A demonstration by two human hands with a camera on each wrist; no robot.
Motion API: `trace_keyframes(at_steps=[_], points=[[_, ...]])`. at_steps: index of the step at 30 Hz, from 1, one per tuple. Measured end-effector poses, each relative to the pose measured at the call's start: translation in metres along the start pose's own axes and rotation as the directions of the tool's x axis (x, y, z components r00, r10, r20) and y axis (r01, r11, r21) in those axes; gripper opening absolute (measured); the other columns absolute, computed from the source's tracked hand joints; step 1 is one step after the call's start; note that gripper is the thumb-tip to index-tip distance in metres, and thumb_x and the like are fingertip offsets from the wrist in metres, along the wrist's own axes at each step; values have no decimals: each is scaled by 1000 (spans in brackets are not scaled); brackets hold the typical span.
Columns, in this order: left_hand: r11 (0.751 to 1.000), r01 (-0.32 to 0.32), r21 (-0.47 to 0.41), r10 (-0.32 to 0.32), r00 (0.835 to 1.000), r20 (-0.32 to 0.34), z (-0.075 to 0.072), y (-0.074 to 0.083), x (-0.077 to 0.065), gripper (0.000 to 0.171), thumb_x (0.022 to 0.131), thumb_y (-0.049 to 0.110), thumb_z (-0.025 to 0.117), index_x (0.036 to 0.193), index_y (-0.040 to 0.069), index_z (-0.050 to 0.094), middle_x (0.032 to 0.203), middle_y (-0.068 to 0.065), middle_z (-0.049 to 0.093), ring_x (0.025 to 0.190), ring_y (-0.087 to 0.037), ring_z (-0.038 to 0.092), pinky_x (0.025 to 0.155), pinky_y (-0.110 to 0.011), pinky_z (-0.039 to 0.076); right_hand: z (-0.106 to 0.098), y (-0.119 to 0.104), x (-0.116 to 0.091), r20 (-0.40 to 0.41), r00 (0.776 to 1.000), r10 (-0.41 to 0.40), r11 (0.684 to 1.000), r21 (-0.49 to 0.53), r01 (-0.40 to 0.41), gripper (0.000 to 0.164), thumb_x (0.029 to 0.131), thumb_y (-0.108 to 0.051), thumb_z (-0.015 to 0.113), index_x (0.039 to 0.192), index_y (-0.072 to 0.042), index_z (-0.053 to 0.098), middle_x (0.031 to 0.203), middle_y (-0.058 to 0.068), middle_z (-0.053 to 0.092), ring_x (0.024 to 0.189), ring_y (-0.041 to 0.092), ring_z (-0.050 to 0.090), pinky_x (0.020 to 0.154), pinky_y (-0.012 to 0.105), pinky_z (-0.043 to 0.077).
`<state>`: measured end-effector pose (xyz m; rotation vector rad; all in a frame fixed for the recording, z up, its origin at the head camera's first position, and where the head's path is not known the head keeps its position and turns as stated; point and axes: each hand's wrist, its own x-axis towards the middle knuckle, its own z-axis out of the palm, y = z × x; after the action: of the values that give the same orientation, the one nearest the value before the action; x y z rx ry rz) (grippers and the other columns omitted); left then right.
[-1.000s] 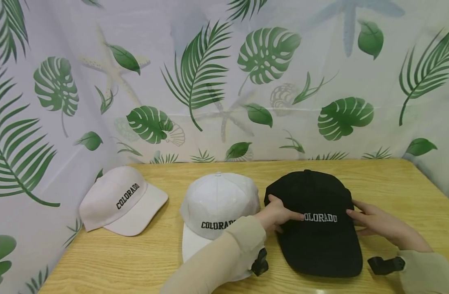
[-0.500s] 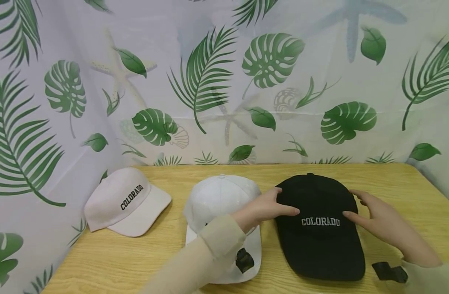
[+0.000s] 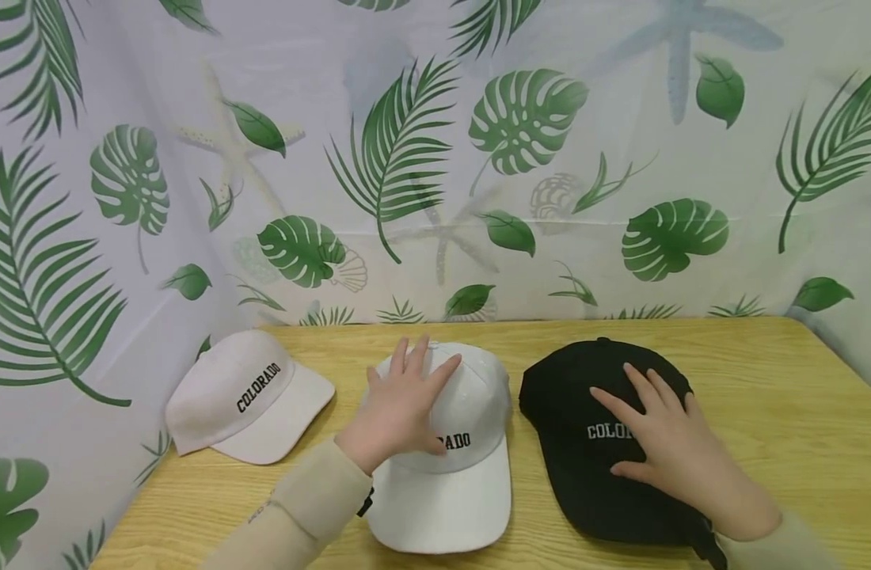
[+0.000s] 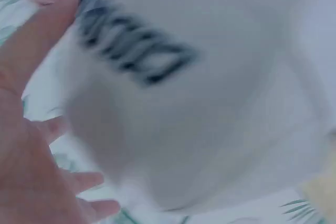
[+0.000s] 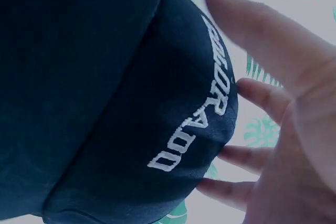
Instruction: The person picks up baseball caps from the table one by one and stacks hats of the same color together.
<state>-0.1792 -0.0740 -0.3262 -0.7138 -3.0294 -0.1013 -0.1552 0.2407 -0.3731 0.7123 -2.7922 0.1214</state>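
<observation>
Spread fingers mark my left hand [image 3: 401, 408], which hovers over the white cap [image 3: 443, 511] in the middle and covers part of its lettering. The left wrist view shows that hand beside the blurred front of a pale cap [image 4: 199, 119], with a gap between palm and cloth. My right hand [image 3: 671, 443] is spread in front of the black cap [image 3: 578, 483], hiding the end of the word COLORADO. In the right wrist view the right fingers [image 5: 257, 98] lie along the edge of the black cap; whether they touch it, I cannot tell. Neither hand grips anything.
A pale pink cap [image 3: 229, 396], also lettered COLORADO, sits at the left of the wooden table [image 3: 785, 396], its brim turned to the right. Behind the table hangs a white cloth [image 3: 421, 158] printed with green leaves and starfish.
Both hands have left the sides of the black cap. The left has moved left over the white cap; the right has come in front of the black cap. The caps look nearly unmoved.
</observation>
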Motion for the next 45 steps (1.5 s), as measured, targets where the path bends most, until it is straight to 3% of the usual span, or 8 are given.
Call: trace_keyframes(at_steps=[4, 12, 25, 34, 36, 39, 42, 45], points=[[999, 38, 7, -38, 999, 27, 15, -13, -4, 110, 51, 51, 80, 141, 30, 20, 144, -20, 7, 128, -44, 3, 78, -71, 25, 4, 0, 0, -5, 1000, 11, 999, -39, -11, 96, 52, -34, 83, 134, -21, 33, 134, 29, 21, 113, 53, 27, 68, 68, 33], [996, 16, -83, -20, 999, -50, 23, -23, -3, 106, 51, 44, 82, 139, 27, 25, 143, -20, 11, 125, -46, 11, 75, -62, 37, 11, 7, 5, -57, 998, -17, 999, 40, 19, 94, 53, -19, 84, 132, -15, 33, 130, 35, 21, 109, 59, 26, 61, 54, 45], [991, 4, -136, -10, 999, -47, 27, -51, 23, 105, 53, 40, 83, 139, 27, 24, 143, -19, 9, 126, -43, 10, 86, -55, 34, 12, 26, 14, -14, 1000, 21, 992, 121, -19, 86, 61, -13, 80, 133, -12, 33, 132, 34, 18, 113, 56, 22, 61, 52, 45], [984, -6, -178, 2, 1000, -24, 27, -59, 21, 106, 56, 42, 81, 141, 26, 21, 145, -17, 3, 128, -42, 4, 90, -57, 29, 8, 25, 15, -17, 1000, 16, 991, 131, -14, 81, 62, -11, 79, 130, -7, 35, 131, 35, 18, 112, 56, 24, 66, 54, 43], [973, -10, -230, 4, 1000, -28, 26, -61, 15, 103, 58, 41, 81, 140, 23, 21, 145, -18, 2, 128, -41, 2, 91, -56, 28, 6, 24, 14, -24, 1000, 14, 992, 128, -11, 77, 62, -11, 79, 128, -5, 38, 131, 36, 20, 110, 56, 26, 67, 54, 43], [930, 9, -368, -26, 999, -43, 22, -67, 2, 95, 63, 37, 79, 139, 17, 26, 145, -17, 2, 130, -37, 2, 93, -53, 28, 1, 21, 14, -62, 998, -2, 994, 110, 9, 72, 62, -12, 79, 124, -2, 44, 129, 36, 24, 106, 55, 32, 67, 53, 43], [885, 27, -465, -73, 994, -80, 20, -77, -14, 83, 69, 33, 75, 136, 10, 32, 144, -17, 11, 129, -34, 11, 95, -51, 27, -3, 17, 13, -133, 990, -47, 995, 78, 58, 68, 60, -13, 80, 119, -2, 49, 127, 35, 29, 104, 52, 37, 69, 52, 43], [865, 43, -499, -116, 986, -116, 21, -90, -28, 72, 74, 30, 72, 131, 5, 38, 139, -19, 25, 126, -34, 23, 94, -49, 29, -6, 11, 13, -191, 976, -105, 992, 52, 117, 67, 57, -15, 81, 116, -2, 52, 124, 33, 35, 105, 47, 40, 76, 57, 38]])
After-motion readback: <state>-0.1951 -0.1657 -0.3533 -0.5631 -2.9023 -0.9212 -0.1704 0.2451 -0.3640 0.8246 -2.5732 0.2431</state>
